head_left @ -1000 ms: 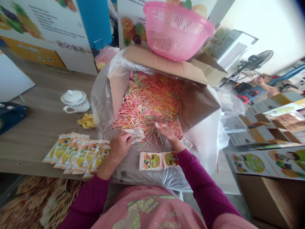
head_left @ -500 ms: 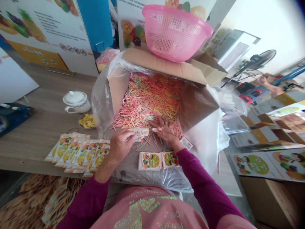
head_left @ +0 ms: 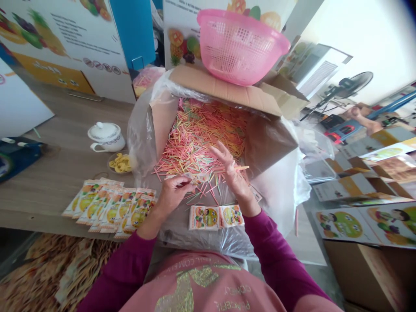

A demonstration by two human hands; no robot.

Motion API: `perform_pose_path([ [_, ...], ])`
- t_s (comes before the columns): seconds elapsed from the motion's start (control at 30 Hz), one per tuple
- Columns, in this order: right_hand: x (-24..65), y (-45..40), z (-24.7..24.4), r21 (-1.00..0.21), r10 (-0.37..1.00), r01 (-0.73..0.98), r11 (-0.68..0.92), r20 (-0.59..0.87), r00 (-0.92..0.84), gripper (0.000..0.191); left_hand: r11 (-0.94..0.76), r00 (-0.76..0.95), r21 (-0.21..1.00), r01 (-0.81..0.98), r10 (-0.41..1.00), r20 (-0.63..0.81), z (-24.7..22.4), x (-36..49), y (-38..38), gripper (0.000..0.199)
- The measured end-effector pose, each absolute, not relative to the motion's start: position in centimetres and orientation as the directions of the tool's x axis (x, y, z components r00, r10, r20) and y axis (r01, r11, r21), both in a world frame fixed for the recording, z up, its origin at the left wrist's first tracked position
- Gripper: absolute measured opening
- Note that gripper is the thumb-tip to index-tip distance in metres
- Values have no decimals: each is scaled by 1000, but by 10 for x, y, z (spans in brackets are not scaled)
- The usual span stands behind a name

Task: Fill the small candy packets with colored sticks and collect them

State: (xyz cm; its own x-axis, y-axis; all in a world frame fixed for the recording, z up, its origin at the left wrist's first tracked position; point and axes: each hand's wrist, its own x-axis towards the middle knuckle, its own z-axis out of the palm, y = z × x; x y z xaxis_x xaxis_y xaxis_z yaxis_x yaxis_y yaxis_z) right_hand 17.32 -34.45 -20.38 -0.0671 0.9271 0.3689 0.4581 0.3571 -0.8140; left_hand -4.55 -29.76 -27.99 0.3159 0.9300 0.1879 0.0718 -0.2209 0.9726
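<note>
A carton (head_left: 263,138) lined with clear plastic stands before me, full of thin pink, yellow and green sticks (head_left: 201,130). My left hand (head_left: 175,193), thumb and fingers pinched, holds a small printed packet (head_left: 198,177) at the carton's near edge. Above the sticks on the right, my right hand (head_left: 235,180) is raised with some fingers stretched up. A few parallel sticks (head_left: 242,167) poke out past its knuckles, seemingly held in it; the grip itself is hidden. Flat printed packets (head_left: 204,217) lie in front of the carton, below both hands.
A fanned row of printed packets (head_left: 110,208) lies on the left of the table (head_left: 65,173). Behind it are a lidded white cup (head_left: 105,136) and a dish of yellow bands (head_left: 120,163). A pink basket (head_left: 240,47) rests above the carton's back flap. Cartons (head_left: 351,221) stand at right.
My right hand has lifted off the sticks and turned upright, with sticks now showing past its knuckles. My left hand, still pinching the packet, has shifted slightly and tilted.
</note>
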Motion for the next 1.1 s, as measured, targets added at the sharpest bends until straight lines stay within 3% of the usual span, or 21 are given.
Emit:
perform_pose_path([
  [0.23, 155, -345, -207, -799, 937, 499, 337, 231, -262, 64, -217, 345, 974, -65, 911, 226, -274, -34, -303, 16],
  [0.5, 154, -339, -200, -898, 918, 297, 324, 222, -329, 61, -116, 348, 976, -184, 921, 175, -283, -23, -306, 19],
  [0.67, 155, -336, -202, -941, 943, 137, 309, 284, -173, 82, 80, 395, 970, -229, 919, 18, -282, -17, -308, 28],
  [0.8, 146, -342, -207, -914, 948, 253, 316, 296, -116, 72, 165, 467, 952, -257, 884, -27, -280, -19, -315, 38],
  [0.97, 130, -350, -217, -859, 905, 324, 396, 305, -297, 57, -31, 426, 988, -152, 900, 94, -282, -26, -338, 29],
  [1.1, 124, -347, -216, -812, 830, 403, 422, 166, -533, 58, -245, 406, 969, -31, 883, 237, -282, -33, -358, 28],
])
